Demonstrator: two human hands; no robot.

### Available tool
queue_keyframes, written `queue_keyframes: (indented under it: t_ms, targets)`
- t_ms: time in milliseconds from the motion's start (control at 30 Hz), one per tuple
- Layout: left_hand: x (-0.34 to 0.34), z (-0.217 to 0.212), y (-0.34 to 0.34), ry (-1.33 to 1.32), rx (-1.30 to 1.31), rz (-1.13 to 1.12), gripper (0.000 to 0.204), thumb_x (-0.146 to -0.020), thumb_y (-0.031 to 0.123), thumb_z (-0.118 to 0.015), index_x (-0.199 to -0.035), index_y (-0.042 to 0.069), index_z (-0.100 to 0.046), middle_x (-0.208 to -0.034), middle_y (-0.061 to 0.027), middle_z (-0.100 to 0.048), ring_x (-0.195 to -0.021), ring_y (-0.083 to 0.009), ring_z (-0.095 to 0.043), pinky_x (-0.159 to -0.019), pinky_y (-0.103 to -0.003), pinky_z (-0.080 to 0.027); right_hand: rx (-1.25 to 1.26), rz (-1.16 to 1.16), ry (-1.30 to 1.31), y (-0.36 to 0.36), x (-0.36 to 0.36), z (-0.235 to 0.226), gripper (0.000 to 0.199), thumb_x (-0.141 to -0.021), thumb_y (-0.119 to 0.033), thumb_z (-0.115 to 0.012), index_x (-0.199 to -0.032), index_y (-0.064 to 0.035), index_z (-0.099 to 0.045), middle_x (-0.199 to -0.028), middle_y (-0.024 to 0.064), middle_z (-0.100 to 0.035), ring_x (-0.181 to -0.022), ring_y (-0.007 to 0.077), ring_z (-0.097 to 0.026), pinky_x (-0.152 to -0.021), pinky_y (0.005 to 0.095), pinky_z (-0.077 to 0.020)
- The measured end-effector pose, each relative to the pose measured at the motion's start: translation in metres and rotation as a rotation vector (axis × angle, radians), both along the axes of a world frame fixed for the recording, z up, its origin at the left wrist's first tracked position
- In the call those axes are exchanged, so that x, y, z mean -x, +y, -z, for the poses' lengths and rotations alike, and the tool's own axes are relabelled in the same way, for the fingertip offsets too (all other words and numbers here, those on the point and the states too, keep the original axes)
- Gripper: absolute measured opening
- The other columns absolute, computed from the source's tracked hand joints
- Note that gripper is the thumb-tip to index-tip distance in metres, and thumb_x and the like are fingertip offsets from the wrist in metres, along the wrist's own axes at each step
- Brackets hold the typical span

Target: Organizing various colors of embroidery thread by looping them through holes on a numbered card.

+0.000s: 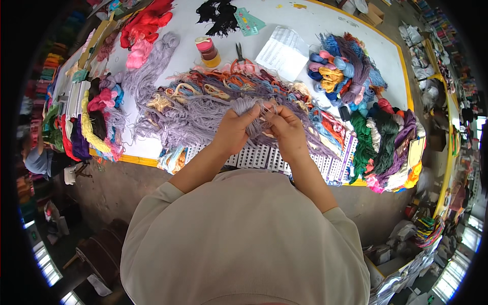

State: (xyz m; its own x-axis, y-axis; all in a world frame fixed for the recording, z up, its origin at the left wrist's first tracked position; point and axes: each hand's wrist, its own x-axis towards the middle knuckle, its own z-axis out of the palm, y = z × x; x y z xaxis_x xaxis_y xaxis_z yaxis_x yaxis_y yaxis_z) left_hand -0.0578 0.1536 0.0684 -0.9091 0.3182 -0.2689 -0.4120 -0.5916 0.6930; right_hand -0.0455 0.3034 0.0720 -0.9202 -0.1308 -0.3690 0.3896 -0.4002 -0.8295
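My left hand is closed around a gathered bundle of lilac thread, above the near middle of the table. Right beside it, the thumb and fingers of my right hand pinch strands at the bundle's right side; the fingertips of both hands almost meet. Beneath them spreads a wide heap of loose lilac thread, mixed with orange, blue and cream strands along its far side. White cards with rows of dark holes lie under the heap at the table's near edge.
Beyond the heap stand scissors, a pink-lidded jar and a printed sheet. Coloured skeins pile up at the right, with green skeins hanging over the edge. Red thread lies far left.
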Motion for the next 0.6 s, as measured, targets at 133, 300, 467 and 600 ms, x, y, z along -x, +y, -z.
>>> queue_keyframes:
  t_ms: [133, 300, 467, 600]
  targets:
    - [-0.001, 0.010, -0.004, 0.077, 0.088, 0.027, 0.025, -0.091, 0.017, -0.063, -0.109, 0.000, -0.063, -0.106, -0.0063, -0.066, -0.096, -0.0149, -0.062, -0.081, -0.029, -0.051, 0.152, -0.023, -0.073, 0.005, -0.001, 0.003, 0.009, -0.091, -0.014, -0.058, -0.098, -0.0095, -0.060, -0.082, -0.0055, -0.058, -0.066, 0.0039, -0.049, -0.069, 0.0253, -0.0484]
    - [0.000, 0.000, -0.004, 0.065, 0.100, 0.039, 0.028, -0.093, 0.020, -0.061, -0.111, -0.001, -0.062, -0.101, -0.0066, -0.066, -0.091, -0.0152, -0.063, -0.080, -0.030, -0.051, 0.361, -0.008, -0.099, 0.009, 0.004, 0.011, 0.012, -0.093, -0.015, -0.054, -0.103, -0.0092, -0.057, -0.086, -0.0038, -0.058, -0.063, 0.0055, -0.048, -0.068, 0.0254, -0.0484]
    - [-0.002, 0.000, -0.002, 0.024, -0.033, 0.011, 0.039, -0.096, 0.030, -0.056, -0.116, -0.003, -0.060, -0.101, -0.0068, -0.066, -0.091, -0.0137, -0.063, -0.079, -0.029, -0.050, 0.356, -0.034, -0.027, 0.011, 0.003, 0.014, 0.012, -0.094, -0.017, -0.056, -0.103, -0.0093, -0.059, -0.087, -0.0033, -0.060, -0.066, 0.0055, -0.052, -0.065, 0.0230, -0.0472]
    - [-0.006, 0.010, -0.002, 0.069, 0.189, 0.041, 0.041, -0.096, 0.034, -0.054, -0.117, 0.000, -0.060, -0.107, -0.0070, -0.064, -0.095, -0.0160, -0.062, -0.081, -0.031, -0.051, 0.068, -0.053, -0.055, 0.003, 0.001, 0.009, 0.014, -0.091, -0.016, -0.062, -0.103, -0.0098, -0.062, -0.087, -0.0045, -0.062, -0.072, 0.0037, -0.055, -0.063, 0.0191, -0.0445]
